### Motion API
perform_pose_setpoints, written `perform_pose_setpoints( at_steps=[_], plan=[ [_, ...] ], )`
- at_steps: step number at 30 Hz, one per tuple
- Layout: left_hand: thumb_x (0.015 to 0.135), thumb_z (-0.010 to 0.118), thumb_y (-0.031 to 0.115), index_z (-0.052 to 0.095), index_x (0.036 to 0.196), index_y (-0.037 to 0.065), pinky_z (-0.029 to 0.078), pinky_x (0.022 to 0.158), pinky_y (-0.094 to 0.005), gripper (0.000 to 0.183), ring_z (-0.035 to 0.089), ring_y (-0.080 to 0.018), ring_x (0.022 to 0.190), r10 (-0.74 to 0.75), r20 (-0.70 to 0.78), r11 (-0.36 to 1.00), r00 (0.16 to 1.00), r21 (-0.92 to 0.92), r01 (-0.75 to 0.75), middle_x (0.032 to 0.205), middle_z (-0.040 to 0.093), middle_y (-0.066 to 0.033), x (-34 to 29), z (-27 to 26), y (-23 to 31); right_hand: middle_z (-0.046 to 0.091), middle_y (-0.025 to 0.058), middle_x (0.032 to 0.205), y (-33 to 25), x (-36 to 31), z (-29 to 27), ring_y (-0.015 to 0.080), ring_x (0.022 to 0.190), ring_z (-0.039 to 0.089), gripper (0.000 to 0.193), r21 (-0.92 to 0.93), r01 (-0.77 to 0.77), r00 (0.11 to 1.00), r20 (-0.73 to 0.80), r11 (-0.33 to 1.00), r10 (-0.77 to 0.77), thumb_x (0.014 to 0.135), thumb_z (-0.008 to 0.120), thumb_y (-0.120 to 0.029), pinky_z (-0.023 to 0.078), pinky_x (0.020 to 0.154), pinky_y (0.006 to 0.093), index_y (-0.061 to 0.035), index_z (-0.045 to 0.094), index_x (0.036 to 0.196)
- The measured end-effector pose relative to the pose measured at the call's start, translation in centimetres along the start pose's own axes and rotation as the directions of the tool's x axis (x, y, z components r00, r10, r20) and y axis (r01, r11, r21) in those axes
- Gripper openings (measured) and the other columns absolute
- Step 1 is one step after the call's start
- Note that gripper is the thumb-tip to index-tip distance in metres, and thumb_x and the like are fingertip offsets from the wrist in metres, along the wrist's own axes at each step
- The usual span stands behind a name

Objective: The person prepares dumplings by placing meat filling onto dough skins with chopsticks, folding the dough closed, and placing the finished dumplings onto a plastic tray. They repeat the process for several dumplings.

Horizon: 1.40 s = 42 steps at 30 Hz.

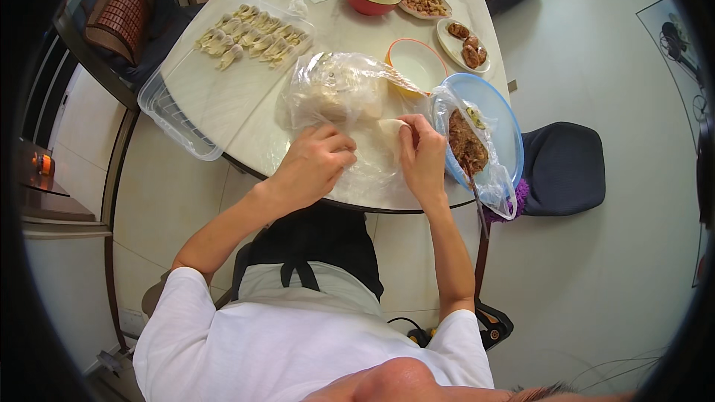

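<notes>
Fingers of our right hand [423, 156] pinch the right edge of a pale dough wrapper [390, 132], which sits between our hands, toward the near edge of the table [331, 24]. Pulling hard could, we judge, tear it, since it looks thin; sticking to the clear plastic bag [335, 89] just beyond could crease it. Our right thumb and forefinger close together with only dough between them. Our left hand [316, 160] has its fingers bent inward over the near plastic; we cannot tell whether they hold anything. Rightward, a blue basin [505, 112] carries brown mince [465, 141] in plastic. Farther off stands an orange-rimmed bowl [417, 65]. Far left, pleated dumplings [232, 56] lie in rows.
</notes>
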State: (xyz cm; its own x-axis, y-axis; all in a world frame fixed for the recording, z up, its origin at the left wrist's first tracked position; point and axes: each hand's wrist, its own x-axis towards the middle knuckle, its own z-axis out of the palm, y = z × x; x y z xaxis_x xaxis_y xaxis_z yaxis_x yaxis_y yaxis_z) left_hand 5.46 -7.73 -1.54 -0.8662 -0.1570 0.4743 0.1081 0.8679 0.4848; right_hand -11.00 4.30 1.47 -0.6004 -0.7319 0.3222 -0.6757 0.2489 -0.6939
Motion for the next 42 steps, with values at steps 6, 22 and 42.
perform_pose_setpoints(
  at_steps=[6,22,42],
  plan=[
    [0.069,0.057,-0.007,0.064,0.1,0.002,0.044,0.095,-0.0376,0.033,0.052,-0.0276,0.112,0.18,0.094,0.976,0.979,-0.145,-0.165,0.115,0.059,-0.0082,0.9,0.7,1.3,0.053,0.0089,0.059,0.1,0.2,0.2,0.0122,0.051,0.048,0.01,-0.077,0.16,0.977,-0.128,0.984,-0.169,0.088,0.053,-0.002,0.039,0.05,0.0289,0.0026,0.062,0.092],
    [0.071,0.057,-0.006,0.063,0.098,0.002,0.043,0.097,-0.0376,0.03,0.051,-0.0287,0.114,0.083,0.143,0.956,0.986,-0.29,-0.039,0.118,0.057,-0.0107,1.5,1.4,1.6,0.06,0.0186,0.077,-1.5,0.9,-2.2,0.0295,0.063,0.058,0.012,-0.074,0.109,0.976,-0.18,0.991,-0.121,0.088,0.052,-0.002,0.045,0.061,0.0353,0.0031,0.061,0.094],
    [0.095,0.043,0.014,0.041,0.131,-0.002,0.03,0.11,-0.0373,0.04,0.04,-0.0231,0.128,-0.207,0.232,-0.13,0.95,-0.969,0.208,0.13,0.049,-0.0138,4.1,3.4,2.2,0.062,0.0178,0.083,-2.7,1.4,-1.5,0.0337,0.068,0.061,0.011,-0.118,0.351,0.915,-0.169,0.929,-0.367,0.087,0.057,-0.006,0.047,0.061,0.0387,0.0011,0.06,0.095]
  ],
)
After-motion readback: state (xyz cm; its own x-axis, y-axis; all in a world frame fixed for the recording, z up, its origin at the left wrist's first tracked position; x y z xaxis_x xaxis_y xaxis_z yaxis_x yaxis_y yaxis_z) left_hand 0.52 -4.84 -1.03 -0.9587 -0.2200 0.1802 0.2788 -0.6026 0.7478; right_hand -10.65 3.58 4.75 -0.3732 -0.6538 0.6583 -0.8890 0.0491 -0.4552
